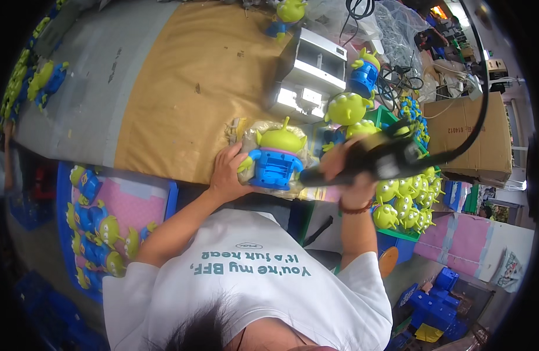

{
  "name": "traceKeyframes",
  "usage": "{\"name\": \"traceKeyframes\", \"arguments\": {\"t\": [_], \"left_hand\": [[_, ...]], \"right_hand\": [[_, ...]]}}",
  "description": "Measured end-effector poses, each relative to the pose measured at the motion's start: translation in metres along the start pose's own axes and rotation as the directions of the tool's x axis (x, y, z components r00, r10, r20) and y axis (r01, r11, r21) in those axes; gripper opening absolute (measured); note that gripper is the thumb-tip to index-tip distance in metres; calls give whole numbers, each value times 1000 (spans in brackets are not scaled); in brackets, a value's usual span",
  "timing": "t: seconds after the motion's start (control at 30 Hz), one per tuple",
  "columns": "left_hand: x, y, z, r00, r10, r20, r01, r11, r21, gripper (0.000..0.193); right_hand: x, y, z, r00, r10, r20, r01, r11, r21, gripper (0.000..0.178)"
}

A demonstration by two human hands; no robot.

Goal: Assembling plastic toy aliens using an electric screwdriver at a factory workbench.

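Note:
A green and blue toy figure (273, 167) lies back up on a plastic-wrapped pad (256, 130) at the table's near edge, showing recessed openings in its blue back. My left hand (228, 174) grips its left side, fingers by its arm and thumb near the bottom edge. In my right hand (350, 178) is a black power screwdriver (380, 159) with a thick cord, blurred by motion. Its narrow front end points left and lies beside the figure's right arm; whether it touches cannot be made out.
Behind the pad stand a white and black boxy device (316, 64) and more toy figures (364, 73). A green crate (401, 234) of green heads is at right, near a cardboard box (471, 134). A blue tray (172, 199) holds figures at left. The screwdriver's cord (484, 88) arcs overhead.

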State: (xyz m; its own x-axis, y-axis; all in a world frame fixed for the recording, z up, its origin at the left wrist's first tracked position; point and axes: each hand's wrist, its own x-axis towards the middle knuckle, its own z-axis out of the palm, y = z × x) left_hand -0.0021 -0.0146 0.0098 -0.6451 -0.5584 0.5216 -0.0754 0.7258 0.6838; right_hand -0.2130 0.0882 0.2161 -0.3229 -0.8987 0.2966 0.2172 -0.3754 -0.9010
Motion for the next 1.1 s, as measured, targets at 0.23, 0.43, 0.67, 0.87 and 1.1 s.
{"name": "traceKeyframes", "arguments": {"t": [0.23, 0.43, 0.67, 0.87, 1.1], "left_hand": [[1, 0, 0, 999, -36, 34, 36, 999, -5, 91], [4, 1, -1, 1000, -4, 3, 4, 1000, -6, 90], [1, 1, 1, 999, -41, 17, 41, 999, 2, 89], [4, -1, 2, 999, 19, -37, -19, 1000, -10, 89], [3, -1, 0, 1000, 8, -27, -8, 1000, -7, 89]], "right_hand": [[113, 3, -43, 931, -308, -194, 243, 922, -301, 30], [149, 31, -48, 925, -209, -317, 103, 942, -320, 15], [110, -4, -28, 950, -90, -299, 34, 982, -185, 35], [22, -6, 30, 997, 19, -71, -27, 993, -111, 70], [-3, 18, 42, 982, -17, 187, 4, 998, 70, 50]]}}
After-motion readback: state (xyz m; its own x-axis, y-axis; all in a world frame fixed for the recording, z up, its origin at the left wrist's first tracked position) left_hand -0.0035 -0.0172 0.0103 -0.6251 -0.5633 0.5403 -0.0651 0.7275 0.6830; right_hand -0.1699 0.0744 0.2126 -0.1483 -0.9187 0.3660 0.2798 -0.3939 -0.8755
